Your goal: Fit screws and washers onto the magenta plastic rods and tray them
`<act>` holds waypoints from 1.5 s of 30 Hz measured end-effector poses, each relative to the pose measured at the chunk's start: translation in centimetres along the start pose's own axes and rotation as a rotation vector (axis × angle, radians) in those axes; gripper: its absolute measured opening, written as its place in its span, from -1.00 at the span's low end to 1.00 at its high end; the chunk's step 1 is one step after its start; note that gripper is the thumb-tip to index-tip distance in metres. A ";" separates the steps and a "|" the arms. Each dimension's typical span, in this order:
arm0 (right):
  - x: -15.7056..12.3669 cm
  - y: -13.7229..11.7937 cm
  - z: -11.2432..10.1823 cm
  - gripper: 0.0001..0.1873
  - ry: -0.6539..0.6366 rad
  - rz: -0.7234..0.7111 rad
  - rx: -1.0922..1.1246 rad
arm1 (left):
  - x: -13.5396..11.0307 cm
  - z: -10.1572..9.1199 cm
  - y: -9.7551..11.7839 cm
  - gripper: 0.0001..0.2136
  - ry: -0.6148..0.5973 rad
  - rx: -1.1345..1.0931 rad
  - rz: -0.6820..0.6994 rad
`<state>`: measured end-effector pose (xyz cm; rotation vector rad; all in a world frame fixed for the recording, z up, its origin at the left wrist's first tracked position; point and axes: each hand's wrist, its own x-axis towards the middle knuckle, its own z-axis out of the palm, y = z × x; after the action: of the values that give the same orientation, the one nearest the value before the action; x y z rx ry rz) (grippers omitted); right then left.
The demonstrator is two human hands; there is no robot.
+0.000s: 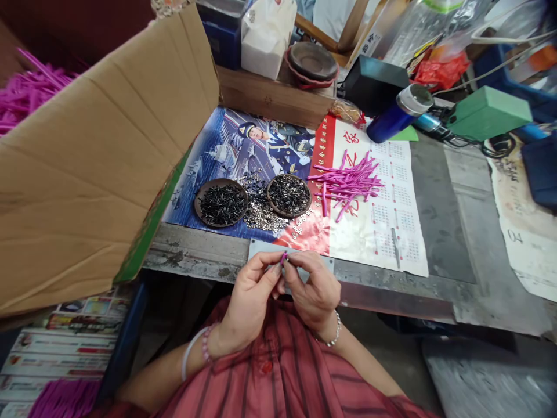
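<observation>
My left hand and my right hand meet at the table's near edge, fingertips pinched together on a small pink piece. Both hands are closed round it. On the poster beyond them lie a pile of pink sticks, a round dish of small black screws and a second dish of dark parts. Shiny small washers are heaped between the two dishes.
A large cardboard box flap rises at the left, with more pink sticks behind it. A blue flask, a green box and a wooden block crowd the back of the table.
</observation>
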<state>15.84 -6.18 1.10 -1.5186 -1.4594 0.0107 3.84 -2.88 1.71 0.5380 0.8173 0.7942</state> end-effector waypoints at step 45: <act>-0.2 -0.5 0.8 -0.79 -0.097 0.069 0.078 | -1.3 -0.7 -1.3 -0.92 -0.049 0.247 0.313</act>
<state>14.90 -5.93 0.88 -1.5215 -1.4652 0.1825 3.22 -4.63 0.98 0.9179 0.8012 0.9677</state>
